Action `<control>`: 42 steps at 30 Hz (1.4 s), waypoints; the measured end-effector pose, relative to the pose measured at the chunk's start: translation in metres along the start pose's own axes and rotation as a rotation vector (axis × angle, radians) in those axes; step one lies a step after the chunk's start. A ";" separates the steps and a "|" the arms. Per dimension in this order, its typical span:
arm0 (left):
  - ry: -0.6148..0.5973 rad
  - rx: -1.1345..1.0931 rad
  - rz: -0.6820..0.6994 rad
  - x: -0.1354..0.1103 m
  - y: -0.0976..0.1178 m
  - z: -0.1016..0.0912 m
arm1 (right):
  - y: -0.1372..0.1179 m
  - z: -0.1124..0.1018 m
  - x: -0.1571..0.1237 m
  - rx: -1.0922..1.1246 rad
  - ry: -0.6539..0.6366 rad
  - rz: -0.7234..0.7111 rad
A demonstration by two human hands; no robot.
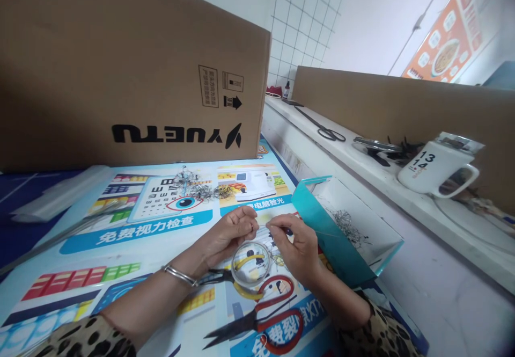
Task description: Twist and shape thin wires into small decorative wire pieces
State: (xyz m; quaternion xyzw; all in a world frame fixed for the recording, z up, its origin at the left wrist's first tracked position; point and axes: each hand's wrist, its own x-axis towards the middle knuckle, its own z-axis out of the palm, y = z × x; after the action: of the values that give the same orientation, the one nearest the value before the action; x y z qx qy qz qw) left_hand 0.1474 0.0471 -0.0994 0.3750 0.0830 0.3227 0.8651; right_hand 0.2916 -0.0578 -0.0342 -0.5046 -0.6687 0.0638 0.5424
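Observation:
My left hand (231, 233) is closed in a pinch, with a tiny dark thing at its fingertips that I cannot make out. Close beside it, my right hand (296, 245) pinches what looks like a thin wire (322, 232), whose fine line runs out to the right. Below the hands lies a clear round ring or dish (250, 263), over pliers with yellow handles (246, 292). Nearer to me rest scissors (257, 318) with red handles and dark blades. Bundles of fine wire (201, 189) in silver, black and gold lie beyond my left hand.
A turquoise box (333, 255) holding tangled dark wire pieces (348, 228) stands at right. A big cardboard carton (161, 67) blocks the back left. The ledge (362, 177) carries a white mug (432, 166) and black scissors (322, 129). Long thin rods (60, 239) lie at left.

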 end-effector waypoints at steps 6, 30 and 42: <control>-0.003 -0.011 -0.009 0.001 -0.003 -0.002 | 0.001 0.002 0.000 0.029 -0.016 0.012; 0.038 0.018 -0.012 0.000 -0.002 0.008 | 0.010 0.004 -0.001 -0.054 -0.020 -0.002; 0.043 0.016 -0.011 0.000 -0.002 0.007 | 0.012 0.005 -0.001 -0.053 -0.030 -0.014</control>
State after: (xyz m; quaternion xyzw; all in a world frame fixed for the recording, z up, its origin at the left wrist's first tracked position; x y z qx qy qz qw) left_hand 0.1514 0.0416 -0.0958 0.3747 0.1062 0.3252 0.8617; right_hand 0.2949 -0.0506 -0.0446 -0.5128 -0.6818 0.0499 0.5193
